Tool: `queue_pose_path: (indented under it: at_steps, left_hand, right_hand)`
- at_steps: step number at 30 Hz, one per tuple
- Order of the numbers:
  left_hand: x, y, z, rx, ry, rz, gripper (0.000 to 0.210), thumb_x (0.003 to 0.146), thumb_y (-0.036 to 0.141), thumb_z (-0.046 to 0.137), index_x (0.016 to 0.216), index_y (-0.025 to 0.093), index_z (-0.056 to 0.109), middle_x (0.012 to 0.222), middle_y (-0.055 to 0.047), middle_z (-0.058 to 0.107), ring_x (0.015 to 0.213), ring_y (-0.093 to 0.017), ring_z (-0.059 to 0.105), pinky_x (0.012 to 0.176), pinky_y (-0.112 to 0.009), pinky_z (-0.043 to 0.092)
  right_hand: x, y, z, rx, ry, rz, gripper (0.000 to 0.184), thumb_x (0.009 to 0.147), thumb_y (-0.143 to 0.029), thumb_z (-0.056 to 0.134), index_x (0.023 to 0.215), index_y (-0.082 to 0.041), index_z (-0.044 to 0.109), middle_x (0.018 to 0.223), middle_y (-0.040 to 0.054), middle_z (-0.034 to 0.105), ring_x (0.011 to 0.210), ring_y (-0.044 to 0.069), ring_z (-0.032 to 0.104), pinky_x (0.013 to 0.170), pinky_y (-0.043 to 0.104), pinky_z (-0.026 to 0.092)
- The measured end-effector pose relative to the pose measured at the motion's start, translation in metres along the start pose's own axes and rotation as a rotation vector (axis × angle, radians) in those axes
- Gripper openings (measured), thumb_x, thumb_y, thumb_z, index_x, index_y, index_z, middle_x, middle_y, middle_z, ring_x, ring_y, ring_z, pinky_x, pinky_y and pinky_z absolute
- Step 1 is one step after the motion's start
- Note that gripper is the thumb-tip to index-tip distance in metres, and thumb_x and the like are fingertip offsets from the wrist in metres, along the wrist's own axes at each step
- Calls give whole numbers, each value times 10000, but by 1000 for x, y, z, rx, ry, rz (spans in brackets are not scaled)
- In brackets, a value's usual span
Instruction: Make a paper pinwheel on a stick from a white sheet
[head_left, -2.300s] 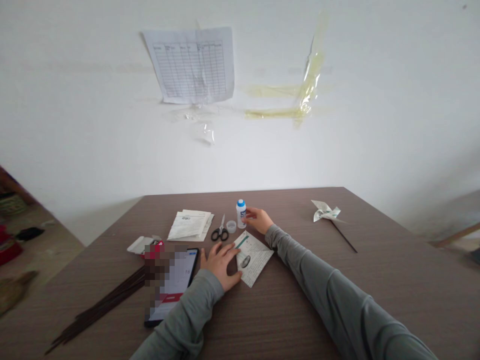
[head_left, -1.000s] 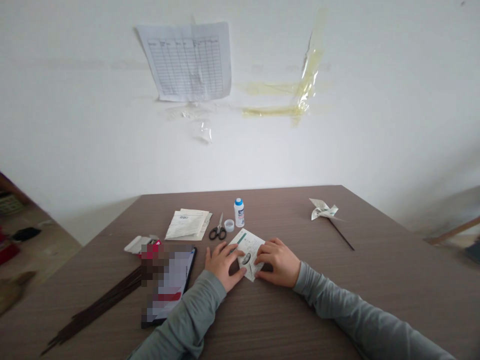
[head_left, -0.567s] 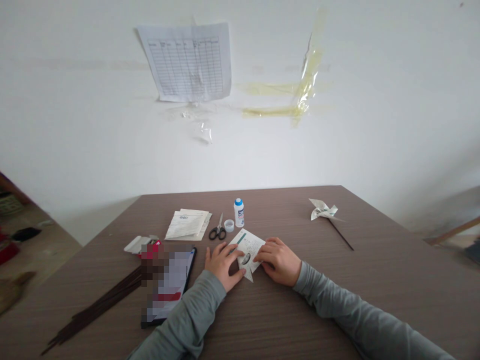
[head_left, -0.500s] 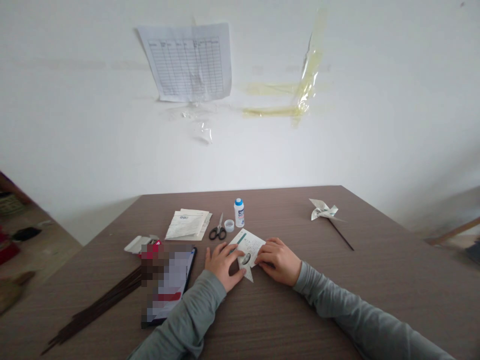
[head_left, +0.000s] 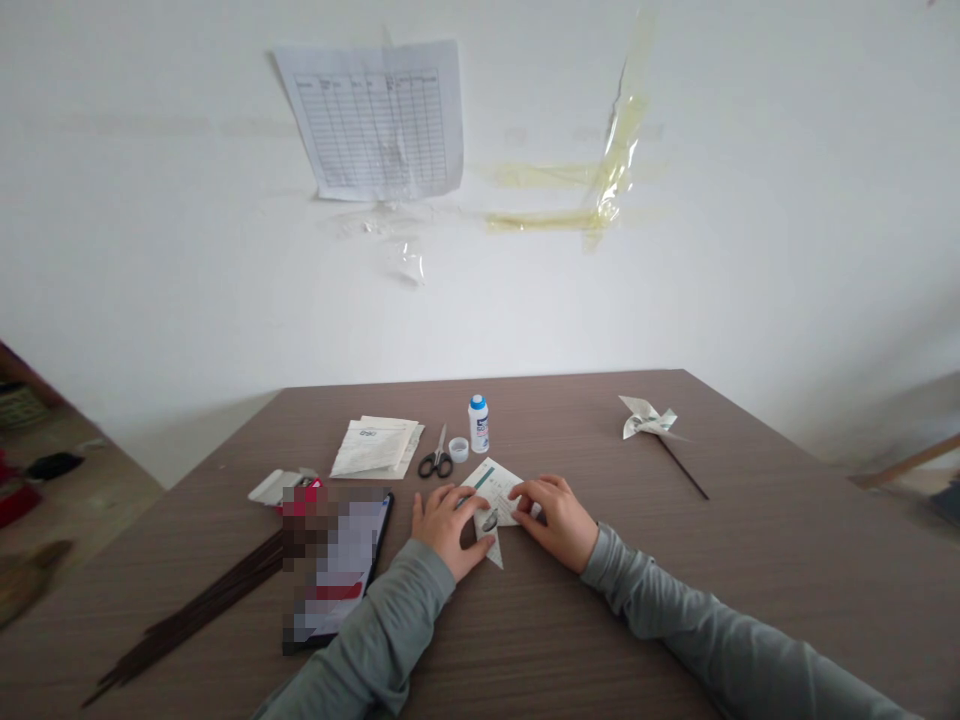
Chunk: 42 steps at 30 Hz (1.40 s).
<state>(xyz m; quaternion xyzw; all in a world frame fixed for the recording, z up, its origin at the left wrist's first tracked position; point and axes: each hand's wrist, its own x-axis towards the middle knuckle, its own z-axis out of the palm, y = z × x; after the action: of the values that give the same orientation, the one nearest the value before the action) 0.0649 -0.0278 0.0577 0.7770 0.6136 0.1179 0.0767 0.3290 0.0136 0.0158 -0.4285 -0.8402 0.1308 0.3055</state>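
A printed sheet of paper (head_left: 491,480), cut and partly folded, lies on the table between my hands. One pointed strip of it sticks out toward me. My left hand (head_left: 448,530) rests on its left side with fingers spread, the index finger and thumb pressing it down. On the right, my right hand (head_left: 556,512) has its fingers bent in a pinch at the paper's right part; the fingertips partly cover what they grip. Just beyond the paper stand a white glue bottle (head_left: 478,428) with a blue top and a clear cap (head_left: 458,450).
Black-handled scissors (head_left: 435,462) and folded papers (head_left: 375,447) lie behind my left hand. A phone (head_left: 352,560), an opened red box (head_left: 300,492) and dark thin sticks (head_left: 195,620) are on the left. At the right lies a paper pinwheel (head_left: 646,420) on a stick.
My right hand has shifted slightly left and its fingers have come further over the paper. The pointed strip has shifted slightly. My left hand stays nearly in place.
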Motion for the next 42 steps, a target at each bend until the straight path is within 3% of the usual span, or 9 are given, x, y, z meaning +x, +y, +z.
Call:
queue_pose_path:
  at_steps: [5, 13, 22, 27, 36, 42]
  left_hand:
    - [-2, 3, -4, -19, 3, -7, 572, 1001, 273, 924, 1564, 375, 937, 1776, -106, 874, 1768, -534, 678, 1533, -897, 438]
    - [-4, 5, -5, -40, 31, -10, 666, 974, 281, 897, 1633, 381, 887, 1769, -124, 875, 1739, -522, 687, 1541, -838, 443]
    - [-1, 5, -1, -5, 16, 0, 686, 1012, 264, 928, 1688, 383, 905, 1770, -157, 854, 1736, -537, 692, 1523, -950, 416]
    - [-1, 7, -4, -4, -5, -3, 673, 1017, 276, 925, 1670, 441, 918, 1784, -127, 844, 1740, -538, 679, 1533, -953, 396]
    - [-3, 12, -7, -16, 8, -1, 627, 1007, 263, 918, 1611, 431, 956, 1761, -134, 840, 1721, -534, 673, 1532, -952, 387]
    - [-2, 12, -10, -19, -12, 8, 602, 1017, 283, 933, 1600, 430, 966, 1769, -152, 828, 1722, -560, 671, 1512, -994, 383]
  right_hand:
    - [0, -9, -2, -158, -43, -6, 194, 1196, -224, 770, 1187, -340, 926, 1112, 71, 973, 1108, 360, 942, 1416, 697, 606]
    - [-2, -9, -2, -209, -35, -56, 234, 1196, -251, 814, 1296, -361, 994, 1184, 91, 983, 1153, 370, 927, 1425, 710, 592]
    - [-1, -12, -3, -195, -59, -49, 254, 1203, -242, 814, 1292, -371, 1014, 1185, 96, 969, 1178, 371, 912, 1436, 745, 571]
    - [-1, -11, -2, -206, -39, -73, 257, 1200, -246, 819, 1274, -395, 1015, 1152, 86, 955, 1149, 359, 893, 1418, 733, 583]
    - [0, -14, -4, -205, -84, -26, 256, 1207, -263, 812, 1282, -393, 1019, 1185, 100, 950, 1197, 384, 896, 1438, 765, 557]
    - [-1, -10, -1, -220, -45, -70, 253, 1213, -274, 809, 1294, -394, 1017, 1159, 92, 955, 1157, 363, 893, 1427, 745, 582]
